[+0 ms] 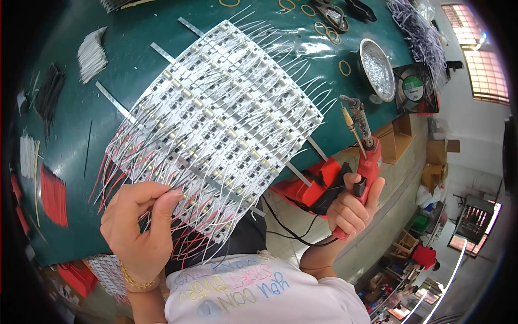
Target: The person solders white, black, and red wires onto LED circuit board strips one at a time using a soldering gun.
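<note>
A large white panel of circuit boards [224,129] lies tilted across the bench in front of me, with rows of small components and many thin wires. Red, black and white wires fringe its near left edge; pale wires stick out along its far right edge. At the near left edge, thumb and forefinger of my left hand [140,221] are pinched together on a thin wire, its exact end hidden. My right hand [350,208] is closed round the handle of a red soldering gun [369,162], held upright right of the panel, its tip up and clear of the boards.
On the green bench top [129,48] lie bundles of white wires [93,55], black wires [49,96] and red wires [53,195]. Metal strips [112,100] jut from beneath the panel. A metal bowl [376,70], a fan [414,89] and rubber bands [345,68] sit at the right.
</note>
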A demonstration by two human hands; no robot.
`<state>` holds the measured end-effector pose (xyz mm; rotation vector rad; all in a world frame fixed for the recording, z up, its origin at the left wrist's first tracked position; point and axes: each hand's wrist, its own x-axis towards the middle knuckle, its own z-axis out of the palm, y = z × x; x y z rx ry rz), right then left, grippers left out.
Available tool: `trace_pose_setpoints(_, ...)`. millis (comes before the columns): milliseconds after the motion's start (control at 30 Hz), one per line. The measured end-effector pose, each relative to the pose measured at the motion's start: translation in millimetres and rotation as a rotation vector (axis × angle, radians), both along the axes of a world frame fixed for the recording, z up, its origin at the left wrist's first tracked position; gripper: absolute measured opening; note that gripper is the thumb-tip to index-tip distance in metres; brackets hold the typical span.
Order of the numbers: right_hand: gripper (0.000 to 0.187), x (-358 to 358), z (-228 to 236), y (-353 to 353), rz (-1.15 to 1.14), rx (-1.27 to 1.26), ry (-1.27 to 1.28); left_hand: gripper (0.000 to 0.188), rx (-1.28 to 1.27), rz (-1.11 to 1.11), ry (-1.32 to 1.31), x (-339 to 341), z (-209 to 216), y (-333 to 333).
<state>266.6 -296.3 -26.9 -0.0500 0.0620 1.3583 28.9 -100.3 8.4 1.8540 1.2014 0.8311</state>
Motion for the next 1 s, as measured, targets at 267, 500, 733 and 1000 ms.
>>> trace_pose_setpoints(267, 0.062, -5.7, -2.2, 4.1, 0.025, 0.03, 0.07, 0.011, 0.179, -0.098, 0.035, -6.5, -1.3, 3.0)
trace_pose_setpoints(500, 0.066, -9.8, 2.8, -4.3, -0.041, -0.11, -0.493, 0.012, -0.103, -0.036, -0.077, -1.5, -0.5, -1.0)
trace_pose_setpoints(733, 0.07, -30.2, 12.4, -15.2, -0.141, -0.299, -1.017, 0.014, 0.154, -0.282, 0.195, 15.5, 0.8, 3.5)
trace_pose_setpoints(1000, 0.08, -41.8, -3.8, -21.6, -0.157, -0.366, -1.17, 0.013, 0.316, -0.261, 0.247, 33.3, -27.5, -4.0)
